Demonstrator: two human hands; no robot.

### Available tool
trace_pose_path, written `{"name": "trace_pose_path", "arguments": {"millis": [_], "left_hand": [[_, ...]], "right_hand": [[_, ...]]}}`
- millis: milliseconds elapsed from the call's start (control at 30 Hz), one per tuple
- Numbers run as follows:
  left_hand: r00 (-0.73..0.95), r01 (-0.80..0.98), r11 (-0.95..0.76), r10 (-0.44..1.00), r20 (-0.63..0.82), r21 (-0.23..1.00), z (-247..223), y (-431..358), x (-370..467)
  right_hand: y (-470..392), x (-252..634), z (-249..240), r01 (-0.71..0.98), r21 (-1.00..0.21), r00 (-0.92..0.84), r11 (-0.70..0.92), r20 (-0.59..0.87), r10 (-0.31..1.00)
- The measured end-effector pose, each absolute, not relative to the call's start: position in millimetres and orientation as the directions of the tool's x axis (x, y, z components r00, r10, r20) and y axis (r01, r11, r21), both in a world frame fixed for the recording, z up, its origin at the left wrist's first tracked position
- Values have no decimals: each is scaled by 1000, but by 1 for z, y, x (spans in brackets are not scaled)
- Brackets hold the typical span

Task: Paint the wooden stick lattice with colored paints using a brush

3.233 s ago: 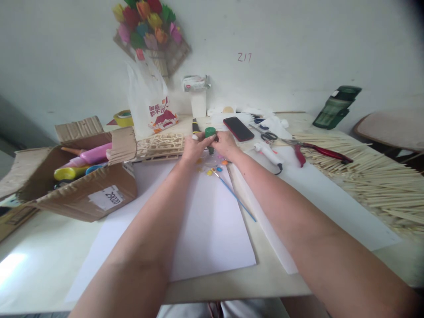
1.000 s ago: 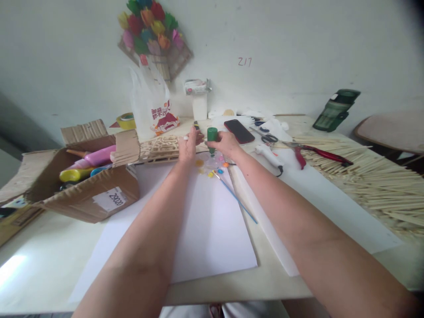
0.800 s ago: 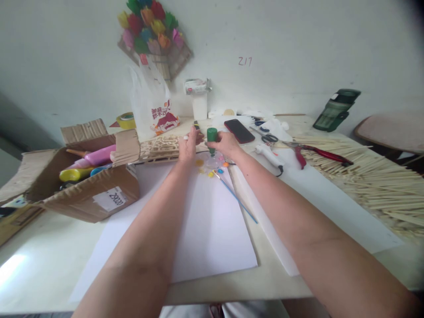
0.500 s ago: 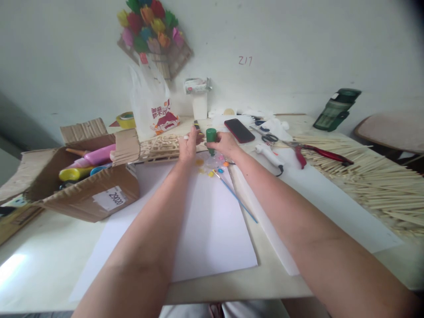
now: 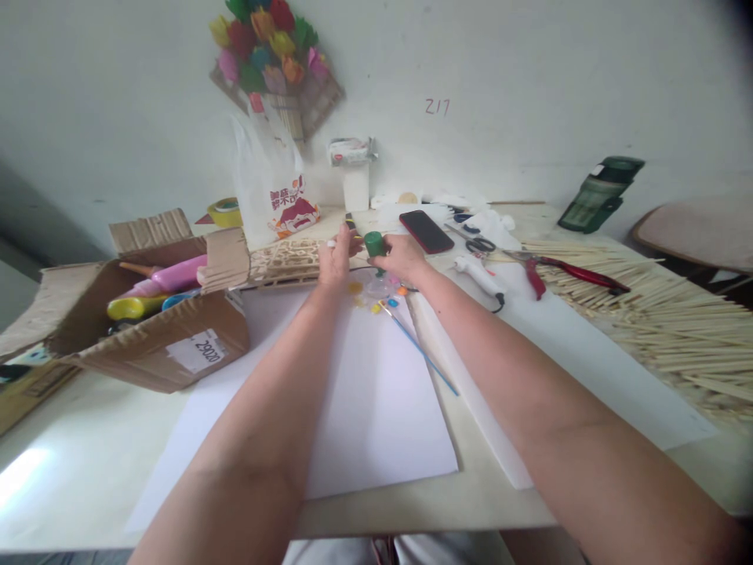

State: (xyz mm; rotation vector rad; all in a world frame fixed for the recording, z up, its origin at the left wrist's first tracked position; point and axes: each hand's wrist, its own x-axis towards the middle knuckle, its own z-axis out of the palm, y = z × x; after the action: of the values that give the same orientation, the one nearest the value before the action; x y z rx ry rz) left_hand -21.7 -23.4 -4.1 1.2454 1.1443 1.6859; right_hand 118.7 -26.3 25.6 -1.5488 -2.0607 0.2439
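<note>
My right hand [image 5: 401, 257] is closed round a green bottle [image 5: 374, 244], which is tilted over a clear palette [image 5: 372, 287] with spots of yellow, blue, orange and pink paint. Green shows on the palette just below the bottle. To the left of the bottle, my left hand [image 5: 336, 257] is near the palette's back left edge; whether its fingers hold anything is hard to make out. A blue paintbrush [image 5: 420, 347] rests with its tip at the palette and its handle across the white paper [image 5: 376, 424].
An open cardboard box [image 5: 170, 345] with paint bottles is on the left. Behind stand a plastic bag [image 5: 267, 180] and white container [image 5: 355, 187]. To the right lie a phone [image 5: 427, 231], scissors [image 5: 481, 245], glue gun [image 5: 479, 278], pliers [image 5: 580, 275] and many wooden sticks [image 5: 676, 329].
The green bottle in my right hand has tilted, its base now turned a little toward me. My left hand has hardly moved.
</note>
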Motion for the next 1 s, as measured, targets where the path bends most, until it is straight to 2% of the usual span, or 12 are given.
{"name": "trace_pose_path", "arguments": {"millis": [300,833,1000], "left_hand": [[-296,-47,-335,905,307,941,-4,-21,-23],[-308,11,-314,902,302,949,5,-29,-24],[-281,40,-255,925,256,966,8,-27,-26]], "right_hand": [[-29,118,31,850,-385,-222,359,356,908],[-32,119,36,842,-362,-242,400,408,880],[-31,121,37,834,-368,-259,411,397,881]]}}
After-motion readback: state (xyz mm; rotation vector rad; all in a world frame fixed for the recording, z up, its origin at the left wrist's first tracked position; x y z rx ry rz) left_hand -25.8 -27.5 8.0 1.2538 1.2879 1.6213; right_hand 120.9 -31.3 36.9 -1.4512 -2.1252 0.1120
